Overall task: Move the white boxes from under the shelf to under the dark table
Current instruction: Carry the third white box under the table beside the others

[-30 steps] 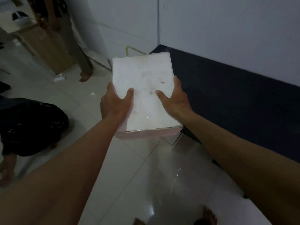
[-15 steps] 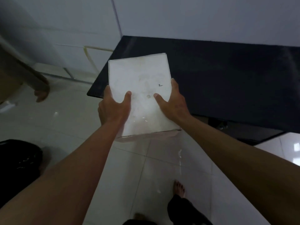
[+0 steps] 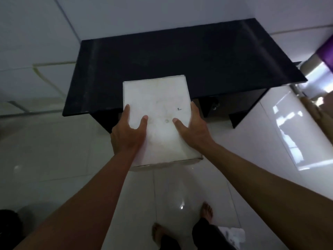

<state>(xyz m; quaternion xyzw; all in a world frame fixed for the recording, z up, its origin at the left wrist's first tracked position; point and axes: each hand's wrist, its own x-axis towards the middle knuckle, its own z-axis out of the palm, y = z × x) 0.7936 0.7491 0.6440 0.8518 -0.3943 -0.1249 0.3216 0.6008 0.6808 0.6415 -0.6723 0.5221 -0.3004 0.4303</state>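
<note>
Grip: my left hand (image 3: 128, 135) and right hand (image 3: 193, 129) clamp the white box (image 3: 156, 112) by its sides, thumbs on top | Box: in the air, long axis pointing away from me at the dark desk (image 3: 180, 56) | Gap under desk: ahead and below, so lower then push forward.
</note>
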